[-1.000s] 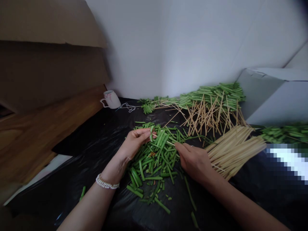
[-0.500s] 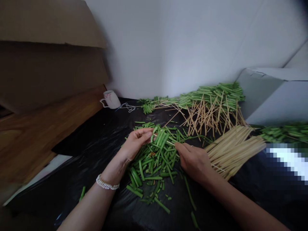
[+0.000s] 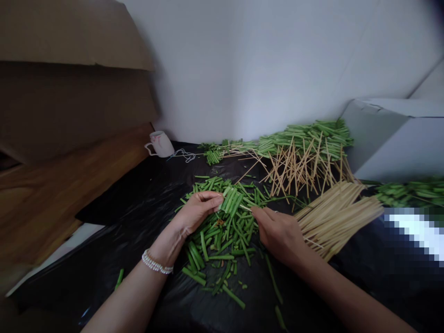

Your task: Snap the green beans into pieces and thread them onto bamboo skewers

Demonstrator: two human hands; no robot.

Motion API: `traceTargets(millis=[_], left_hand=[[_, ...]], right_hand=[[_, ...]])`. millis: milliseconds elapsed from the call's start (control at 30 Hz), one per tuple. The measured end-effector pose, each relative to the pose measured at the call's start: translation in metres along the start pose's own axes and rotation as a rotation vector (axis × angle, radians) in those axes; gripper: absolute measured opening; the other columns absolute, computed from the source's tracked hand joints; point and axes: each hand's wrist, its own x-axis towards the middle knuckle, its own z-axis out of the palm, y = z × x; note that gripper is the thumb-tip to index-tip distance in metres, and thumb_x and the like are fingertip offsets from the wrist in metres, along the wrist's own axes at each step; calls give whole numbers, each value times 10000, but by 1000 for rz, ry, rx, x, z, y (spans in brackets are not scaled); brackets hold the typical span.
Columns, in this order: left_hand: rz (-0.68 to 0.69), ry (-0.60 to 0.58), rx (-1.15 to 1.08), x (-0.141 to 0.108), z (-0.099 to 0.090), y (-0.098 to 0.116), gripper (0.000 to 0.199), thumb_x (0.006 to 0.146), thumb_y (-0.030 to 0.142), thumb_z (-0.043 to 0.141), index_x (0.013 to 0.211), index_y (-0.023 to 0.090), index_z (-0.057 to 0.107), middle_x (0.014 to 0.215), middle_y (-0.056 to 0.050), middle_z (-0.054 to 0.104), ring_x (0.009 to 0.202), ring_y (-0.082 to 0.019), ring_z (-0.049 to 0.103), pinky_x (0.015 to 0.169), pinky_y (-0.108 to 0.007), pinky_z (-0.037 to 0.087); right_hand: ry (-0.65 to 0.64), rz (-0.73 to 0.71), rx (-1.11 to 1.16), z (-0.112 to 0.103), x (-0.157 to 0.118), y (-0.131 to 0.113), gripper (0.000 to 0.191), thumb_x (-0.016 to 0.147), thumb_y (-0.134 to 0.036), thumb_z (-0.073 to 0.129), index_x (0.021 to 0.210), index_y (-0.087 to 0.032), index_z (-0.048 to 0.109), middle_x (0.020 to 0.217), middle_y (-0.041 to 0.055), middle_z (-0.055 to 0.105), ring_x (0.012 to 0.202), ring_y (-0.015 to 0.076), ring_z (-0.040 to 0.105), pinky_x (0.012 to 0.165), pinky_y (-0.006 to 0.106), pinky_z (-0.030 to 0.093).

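Observation:
My right hand (image 3: 279,229) is closed round one end of a thin wooden skewer (image 3: 245,208). Several short green stem pieces (image 3: 231,200) sit side by side across the skewer's other end. At the left end of that row, the thumb and fingers of my left hand (image 3: 201,207) pinch a green piece. Beneath both hands spreads a loose pile of cut green stems (image 3: 222,240) on black plastic sheeting (image 3: 138,249). A white bead bracelet (image 3: 156,262) circles my left wrist.
Loaded skewers (image 3: 301,162) lie along the wall at the back right. Bare skewers (image 3: 342,217) are stacked right of my right hand. A white mug (image 3: 161,144) stands back left by a tangled string (image 3: 185,155). A cardboard box (image 3: 76,101) is left, a pale box (image 3: 398,138) right.
My left hand has shifted slightly down and right, close against the row. The green piece at its fingertips now lies nearer the others. My right hand has hardly moved.

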Motion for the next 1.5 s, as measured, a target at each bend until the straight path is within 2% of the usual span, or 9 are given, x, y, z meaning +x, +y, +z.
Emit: traceTargets(millis=[233, 433, 667, 867, 967, 1167, 1300, 1500], left_hand=[[19, -8, 7, -2, 3, 0, 300, 518, 288, 923, 735, 158, 763, 704, 15, 682, 646, -74, 603, 670, -197, 509], [-10, -175, 167, -7, 8, -1, 242, 600, 281, 885, 730, 146, 732, 684, 7, 678, 627, -88, 625, 688, -223, 534], [73, -179, 231, -8, 11, -1, 234, 635, 304, 863, 731, 144, 723, 663, 7, 679, 610, -88, 614, 647, -200, 510], [201, -87, 230, -6, 10, 1, 218, 678, 311, 838, 728, 141, 710, 649, 12, 653, 604, -79, 578, 628, -181, 476], [260, -7, 150, -3, 6, 2, 226, 671, 314, 842, 751, 147, 712, 670, 21, 647, 618, -73, 568, 636, -179, 474], [326, 158, -22, -1, 3, 9, 298, 606, 296, 879, 821, 166, 721, 819, 10, 704, 707, -94, 612, 710, -218, 511], [353, 178, -52, -1, 2, 9, 317, 601, 282, 881, 846, 165, 717, 849, 6, 710, 752, -102, 629, 733, -219, 514], [366, 142, -80, 1, 1, 7, 287, 619, 249, 874, 838, 162, 710, 827, 15, 695, 739, -87, 612, 752, -214, 523]], right_hand=[[9, 0, 6, -1, 1, -1, 281, 900, -80, 409, 970, -142, 674, 660, 12, 611, 537, 135, 503, 546, 289, 300], [15, -7, 8, 0, 0, 1, 285, 903, -85, 413, 1000, -134, 677, 676, 14, 618, 544, 144, 517, 555, 294, 306], [5, -3, 1, 0, 0, 1, 280, 906, -83, 414, 1002, -144, 670, 689, 17, 633, 562, 140, 533, 566, 284, 316], [-8, 1, -13, -2, 2, 6, 309, 886, -70, 433, 1095, -120, 655, 759, 32, 654, 610, 164, 564, 583, 296, 364], [11, 13, -69, -3, 4, 13, 318, 882, -67, 434, 1109, -114, 652, 799, 52, 666, 642, 177, 567, 602, 300, 387], [-26, 63, -160, -7, 8, 36, 366, 844, -25, 432, 1152, -77, 621, 912, 127, 674, 851, 245, 584, 773, 346, 450], [-51, 124, -201, -7, 8, 53, 363, 824, -23, 449, 1133, -109, 618, 924, 120, 666, 877, 250, 579, 813, 346, 443], [-5, 151, -290, -10, 7, 64, 305, 859, -51, 463, 1113, -100, 626, 907, 109, 668, 814, 228, 584, 743, 311, 419]])
